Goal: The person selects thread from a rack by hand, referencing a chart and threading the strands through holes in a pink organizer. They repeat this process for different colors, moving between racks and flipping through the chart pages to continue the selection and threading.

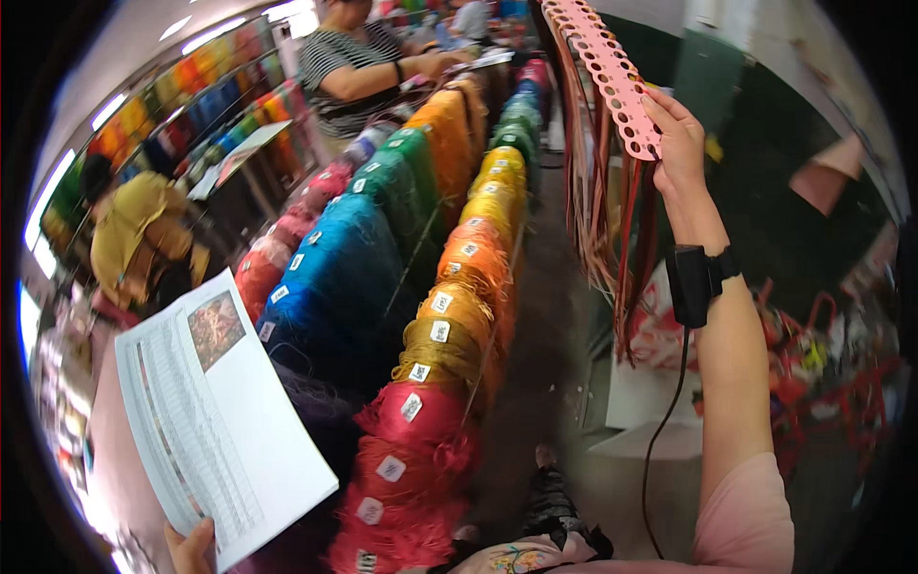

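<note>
Dark floor; green pillar; bright strip lights.

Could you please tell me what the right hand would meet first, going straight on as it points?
Probably the hanging brown threads, just beyond the pink strip the right hand holds, though depth is unclear.

My right forearm stands upright, right hand pinching up high; my left hand grips down low, left.

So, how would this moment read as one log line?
left hand: holds sheet | right hand: holds pink strip, threads hanging | between hands: coloured yarn
</note>
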Available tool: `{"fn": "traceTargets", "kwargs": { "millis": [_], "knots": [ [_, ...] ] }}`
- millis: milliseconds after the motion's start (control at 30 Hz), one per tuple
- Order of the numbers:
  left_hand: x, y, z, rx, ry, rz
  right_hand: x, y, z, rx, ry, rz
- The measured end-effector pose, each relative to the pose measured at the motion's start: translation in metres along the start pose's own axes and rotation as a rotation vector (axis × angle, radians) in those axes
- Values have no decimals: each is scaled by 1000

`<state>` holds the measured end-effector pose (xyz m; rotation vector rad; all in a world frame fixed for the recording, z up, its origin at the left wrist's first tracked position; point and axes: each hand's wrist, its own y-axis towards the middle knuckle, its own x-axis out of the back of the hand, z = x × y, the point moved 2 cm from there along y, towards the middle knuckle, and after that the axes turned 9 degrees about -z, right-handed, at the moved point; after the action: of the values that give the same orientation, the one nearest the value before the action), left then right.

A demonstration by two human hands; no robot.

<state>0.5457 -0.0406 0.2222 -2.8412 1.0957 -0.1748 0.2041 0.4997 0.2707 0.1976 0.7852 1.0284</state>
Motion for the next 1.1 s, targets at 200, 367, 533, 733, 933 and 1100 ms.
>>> {"fn": "traceTargets", "kwargs": {
  "millis": [200,367,533,733,933,1100],
  "knots": [
    [-93,-36,10,66,-3,-137,-47,-2,-161,-529,18,552],
    [-148,-41,43,332,-99,-83,-33,-38,-258,-148,-652,844],
    [-162,-68,48,358,-129,-75,-31,-56,-257,233,-686,873],
    [-152,-95,65,224,-103,-182,-44,-93,-187,342,-416,896],
    [-163,-120,62,-257,285,-397,-61,-153,-174,186,-420,1284],
    [-199,-134,65,-378,156,-193,-65,-144,-179,110,-452,1373]
  ]
}}
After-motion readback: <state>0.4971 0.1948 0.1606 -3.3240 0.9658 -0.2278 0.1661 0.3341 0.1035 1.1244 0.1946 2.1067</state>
